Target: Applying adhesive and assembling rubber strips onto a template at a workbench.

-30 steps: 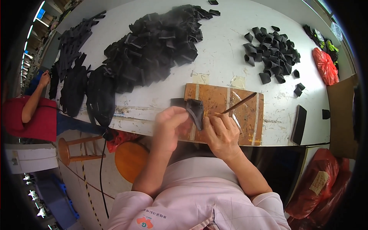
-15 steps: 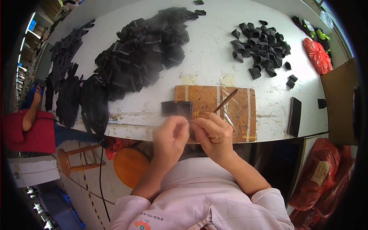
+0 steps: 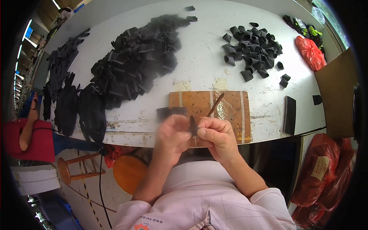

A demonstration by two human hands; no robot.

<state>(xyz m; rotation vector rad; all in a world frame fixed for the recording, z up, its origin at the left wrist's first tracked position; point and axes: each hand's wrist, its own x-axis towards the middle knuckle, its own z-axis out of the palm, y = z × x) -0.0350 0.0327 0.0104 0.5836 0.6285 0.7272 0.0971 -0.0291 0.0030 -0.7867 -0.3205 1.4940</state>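
My two hands meet over the front of the taped brown board [image 3: 191, 99]. A small black fabric piece [image 3: 194, 128] sits between their fingertips. My left hand [image 3: 172, 136], slightly smeared by motion, is closed with its thumb and fingers at the piece's left side. My right hand [image 3: 217, 136] pinches the right side of it. From behind the right fingers a thin brown stick [image 3: 216, 104] slants up and to the right; its lower end is hidden. Another flat black fabric piece [image 3: 165, 112] lies just beyond my left hand, across the board's left edge.
A large heap of black fabric pieces [image 3: 134, 61] covers the table's left. Short black fabric loops [image 3: 255, 50] lie at the far right. A dark phone-like slab [image 3: 290, 115] and a red bag [image 3: 309, 51] are to the right. A person in red [image 3: 30, 140] sits at left.
My hands have turned the black piece upright between the fingertips, and the right thumb now presses on it. The stick stands steeper. The whole view has shifted slightly.
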